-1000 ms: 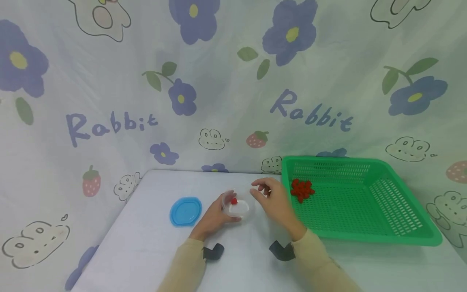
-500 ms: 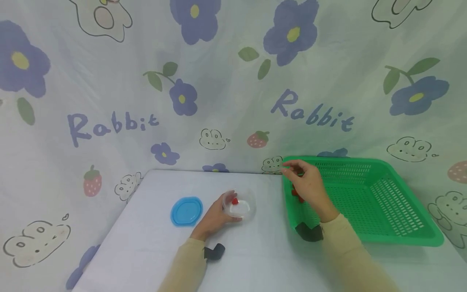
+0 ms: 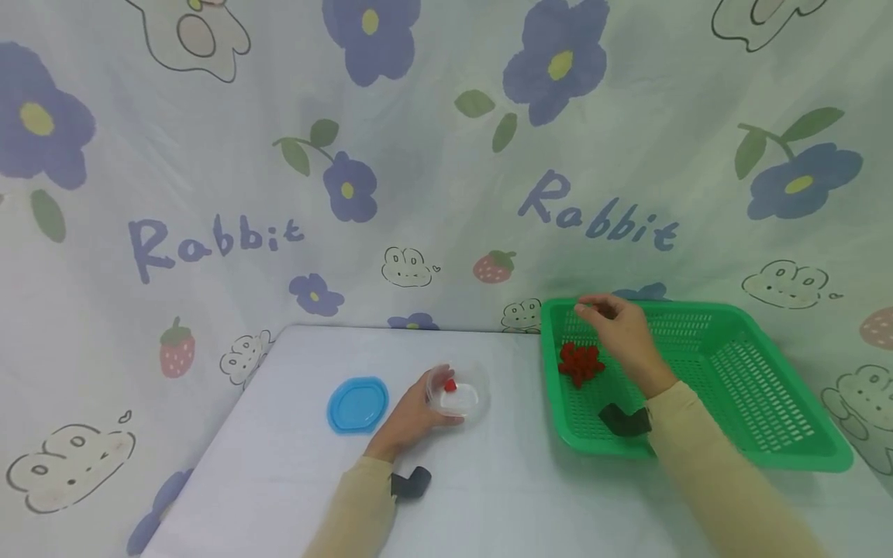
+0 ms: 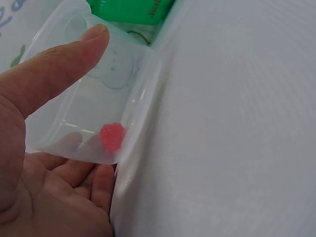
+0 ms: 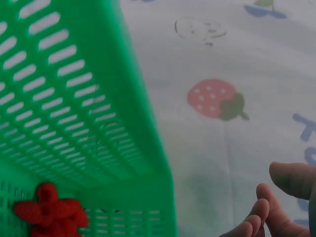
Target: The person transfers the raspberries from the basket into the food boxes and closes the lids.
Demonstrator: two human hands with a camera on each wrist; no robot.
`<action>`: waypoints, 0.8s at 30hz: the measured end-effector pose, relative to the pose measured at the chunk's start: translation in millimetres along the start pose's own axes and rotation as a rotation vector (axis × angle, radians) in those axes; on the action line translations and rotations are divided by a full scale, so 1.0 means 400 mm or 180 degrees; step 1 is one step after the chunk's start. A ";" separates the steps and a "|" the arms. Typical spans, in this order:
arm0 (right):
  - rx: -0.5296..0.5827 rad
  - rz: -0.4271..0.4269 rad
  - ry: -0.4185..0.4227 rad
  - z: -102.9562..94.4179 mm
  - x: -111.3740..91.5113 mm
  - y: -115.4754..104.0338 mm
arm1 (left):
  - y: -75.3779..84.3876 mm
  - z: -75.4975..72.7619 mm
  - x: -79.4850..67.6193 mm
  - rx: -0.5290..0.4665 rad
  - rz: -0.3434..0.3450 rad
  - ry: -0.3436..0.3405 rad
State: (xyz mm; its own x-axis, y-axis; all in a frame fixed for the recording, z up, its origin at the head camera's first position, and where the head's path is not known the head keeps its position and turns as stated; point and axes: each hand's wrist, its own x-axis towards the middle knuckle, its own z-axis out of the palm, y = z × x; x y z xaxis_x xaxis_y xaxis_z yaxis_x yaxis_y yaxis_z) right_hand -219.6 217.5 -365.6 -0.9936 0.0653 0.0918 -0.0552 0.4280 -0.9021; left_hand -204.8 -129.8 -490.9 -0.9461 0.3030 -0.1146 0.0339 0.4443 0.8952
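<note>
My left hand (image 3: 408, 418) holds a clear plastic tub (image 3: 466, 401) on the white table, its thumb and fingers around the side. In the left wrist view one red raspberry (image 4: 112, 137) lies at the bottom of that tub. Above the left part of a green basket (image 3: 687, 387) hovers my right hand (image 3: 624, 337). Its thumb and fingers stand apart in the right wrist view, with nothing between them. A pile of red raspberries (image 3: 579, 364) sits in the basket's left side, below the right hand; the right wrist view also shows these raspberries (image 5: 52, 212).
Left of the tub a blue lid (image 3: 358, 404) lies flat on the white table (image 3: 279, 465). Behind the table hangs a patterned cloth (image 3: 432, 155) with flowers and rabbits. The basket's raised rim (image 3: 551, 372) stands between the tub and the raspberry pile.
My right hand has moved right from beside the tub, past the basket's rim, to above the basket. The left hand and tub have stayed in place.
</note>
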 end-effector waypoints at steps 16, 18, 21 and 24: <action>-0.0279 0.0407 -0.0515 -0.073 0.072 0.113 | 0.000 0.002 -0.002 0.0037 -0.0025 0.0042; -0.0316 0.0444 -0.0573 -0.081 0.077 0.124 | 0.000 0.002 -0.002 0.0036 -0.0027 0.0045; -0.0367 0.0486 -0.0636 -0.092 0.084 0.136 | -0.001 0.001 -0.003 0.0023 -0.0017 0.0045; -0.0406 0.0564 -0.0719 -0.098 0.088 0.143 | -0.003 -0.001 -0.003 0.0025 -0.0006 0.0043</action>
State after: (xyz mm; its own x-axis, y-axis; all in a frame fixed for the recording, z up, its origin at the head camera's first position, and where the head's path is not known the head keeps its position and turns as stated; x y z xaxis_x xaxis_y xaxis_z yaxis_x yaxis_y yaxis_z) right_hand -253.8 279.6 -397.2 -0.9841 -0.0469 -0.1711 0.1193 0.5384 -0.8342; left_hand -203.9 -131.0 -491.8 -0.9504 0.2907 -0.1104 0.0345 0.4515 0.8916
